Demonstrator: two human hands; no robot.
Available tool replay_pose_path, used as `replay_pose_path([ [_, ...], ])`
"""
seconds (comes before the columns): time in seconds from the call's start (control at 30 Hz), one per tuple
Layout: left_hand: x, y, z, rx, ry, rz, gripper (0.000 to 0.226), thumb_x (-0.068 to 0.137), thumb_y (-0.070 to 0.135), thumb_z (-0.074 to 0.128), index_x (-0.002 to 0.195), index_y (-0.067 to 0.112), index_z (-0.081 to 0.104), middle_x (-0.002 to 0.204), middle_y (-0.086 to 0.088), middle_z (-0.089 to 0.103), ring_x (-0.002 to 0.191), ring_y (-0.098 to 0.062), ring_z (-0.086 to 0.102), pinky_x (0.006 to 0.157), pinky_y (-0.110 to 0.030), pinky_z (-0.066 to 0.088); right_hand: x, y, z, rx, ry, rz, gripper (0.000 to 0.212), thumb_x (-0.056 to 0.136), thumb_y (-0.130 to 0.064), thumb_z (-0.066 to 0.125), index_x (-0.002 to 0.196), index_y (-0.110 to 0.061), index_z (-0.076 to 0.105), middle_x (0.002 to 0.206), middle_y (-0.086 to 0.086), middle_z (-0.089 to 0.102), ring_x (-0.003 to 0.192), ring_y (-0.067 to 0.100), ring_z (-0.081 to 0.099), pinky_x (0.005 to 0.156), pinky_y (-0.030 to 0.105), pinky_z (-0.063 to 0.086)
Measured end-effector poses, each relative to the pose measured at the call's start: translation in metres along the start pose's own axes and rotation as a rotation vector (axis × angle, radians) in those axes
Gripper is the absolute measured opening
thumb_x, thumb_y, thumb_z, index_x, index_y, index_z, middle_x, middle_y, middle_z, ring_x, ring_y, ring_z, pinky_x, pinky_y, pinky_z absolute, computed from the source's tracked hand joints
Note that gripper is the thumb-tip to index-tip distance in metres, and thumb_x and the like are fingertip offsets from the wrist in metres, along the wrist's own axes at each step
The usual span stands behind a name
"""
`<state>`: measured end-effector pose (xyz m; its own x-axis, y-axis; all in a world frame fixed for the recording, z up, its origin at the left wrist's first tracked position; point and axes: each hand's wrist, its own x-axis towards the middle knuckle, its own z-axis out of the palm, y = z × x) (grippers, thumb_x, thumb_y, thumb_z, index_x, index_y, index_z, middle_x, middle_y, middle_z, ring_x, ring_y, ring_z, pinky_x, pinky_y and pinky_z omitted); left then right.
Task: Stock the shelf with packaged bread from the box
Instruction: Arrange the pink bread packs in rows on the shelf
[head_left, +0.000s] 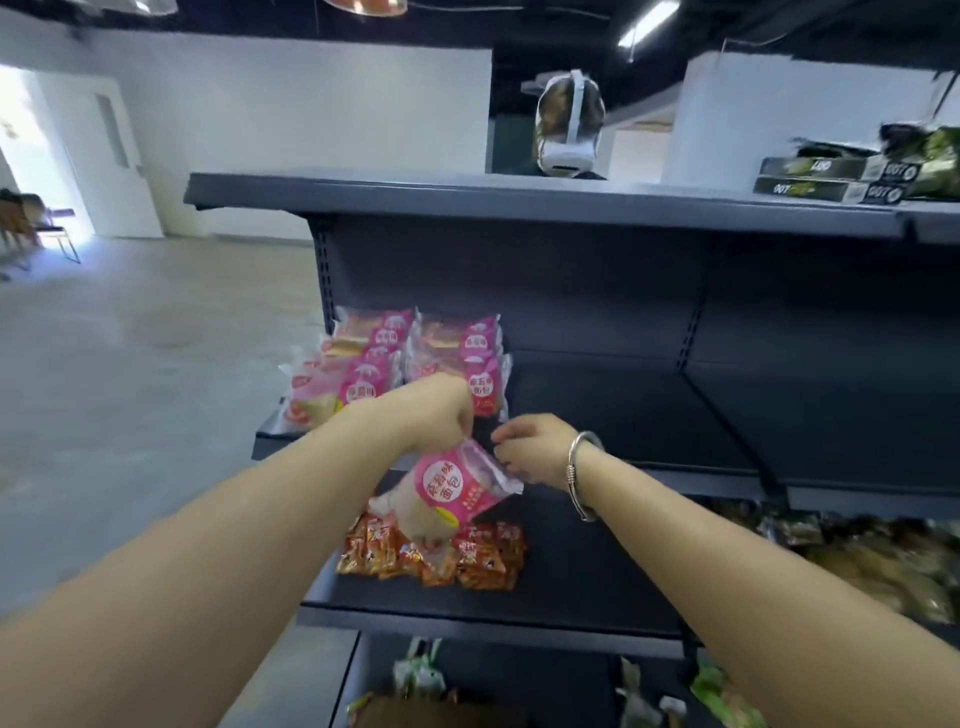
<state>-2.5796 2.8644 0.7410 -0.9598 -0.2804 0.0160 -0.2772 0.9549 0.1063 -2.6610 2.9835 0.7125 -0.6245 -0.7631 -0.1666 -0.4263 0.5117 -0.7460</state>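
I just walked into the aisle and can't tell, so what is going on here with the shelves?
A person is stocking a dark grey metal shelf with pink plastic-wrapped bread. The left hand and the right hand both hold one pink-and-clear bread packet by its upper edge, in the air in front of the shelving. Two stacked rows of matching pink bread packets already sit at the left end of that shelf; the rest of it is bare. Orange-red snack packets lie on the shelf below.
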Motion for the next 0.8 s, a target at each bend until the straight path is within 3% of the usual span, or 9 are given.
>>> replay_pose_path([
  [0.1,-0.001,0.014,-0.015,0.032,0.065,0.0,0.025,0.084,0.002,0.052,0.099,0.006,0.072,0.093,-0.012,0.069,0.084,-0.025,0.064,0.076,-0.034,0.056,-0.011,-0.02,-0.012,-0.041,-0.011,-0.054,0.034,0.088,-0.004,0.047,0.118,-0.008,0.062,0.099,0.006,0.063,0.084,0.019,0.058,0.064,0.023,0.048],
  [0.23,0.0,0.021,-0.023,0.03,0.106,-0.008,0.025,0.085,0.009,0.057,0.106,0.01,0.07,0.094,-0.009,0.07,0.083,-0.022,0.064,0.076,-0.032,0.057,-0.012,-0.028,-0.018,-0.092,-0.006,-0.074,0.033,0.085,-0.007,0.057,0.118,-0.008,0.06,0.116,0.013,0.062,0.099,0.023,0.059,0.085,0.036,0.05],
  [0.4,0.003,0.028,-0.026,-0.081,0.207,-0.008,0.041,0.081,0.02,0.068,0.117,0.013,0.049,0.101,-0.007,0.062,0.087,-0.022,0.06,0.074,-0.035,0.055,-0.008,-0.029,-0.019,-0.19,0.101,-0.098,0.034,0.085,-0.029,0.065,0.113,-0.011,0.062,0.108,0.007,0.065,0.097,0.022,0.062,0.082,0.031,0.051],
  [0.47,0.003,0.027,-0.023,-0.127,0.245,0.002,0.041,0.082,0.018,0.066,0.116,0.014,0.044,0.096,-0.007,0.062,0.083,-0.021,0.06,0.071,-0.036,0.055,-0.007,-0.027,-0.021,-0.235,0.163,-0.1,0.029,0.087,-0.027,0.061,0.111,-0.012,0.064,0.109,0.008,0.065,0.092,0.022,0.06,0.075,0.03,0.05],
  [0.57,0.002,0.021,-0.019,-0.286,0.352,-0.003,0.039,0.084,0.015,0.064,0.117,0.016,0.043,0.094,-0.007,0.063,0.083,-0.021,0.061,0.077,-0.04,0.057,-0.004,-0.021,-0.026,-0.264,0.222,-0.119,0.022,0.09,-0.023,0.057,0.108,-0.014,0.066,0.108,0.007,0.063,0.099,0.025,0.061,0.079,0.032,0.052],
  [0.67,-0.001,0.009,-0.02,-0.525,0.457,-0.085,0.041,0.083,0.026,0.067,0.118,0.021,0.046,0.094,0.003,0.059,0.088,-0.016,0.059,0.081,-0.035,0.055,0.002,-0.012,-0.028,-0.152,0.309,-0.118,0.014,0.09,-0.021,0.056,0.096,-0.016,0.068,0.103,0.007,0.066,0.096,0.026,0.063,0.08,0.037,0.056],
  [0.8,-0.011,-0.013,-0.012,-0.721,0.348,-0.232,0.052,0.084,0.038,0.063,0.13,0.021,0.045,0.109,0.004,0.052,0.097,-0.014,0.052,0.076,-0.025,0.047,0.009,-0.001,-0.03,0.228,0.41,-0.096,0.009,0.087,-0.018,0.062,0.09,-0.013,0.069,0.099,0.007,0.07,0.094,0.025,0.066,0.082,0.042,0.057],
])
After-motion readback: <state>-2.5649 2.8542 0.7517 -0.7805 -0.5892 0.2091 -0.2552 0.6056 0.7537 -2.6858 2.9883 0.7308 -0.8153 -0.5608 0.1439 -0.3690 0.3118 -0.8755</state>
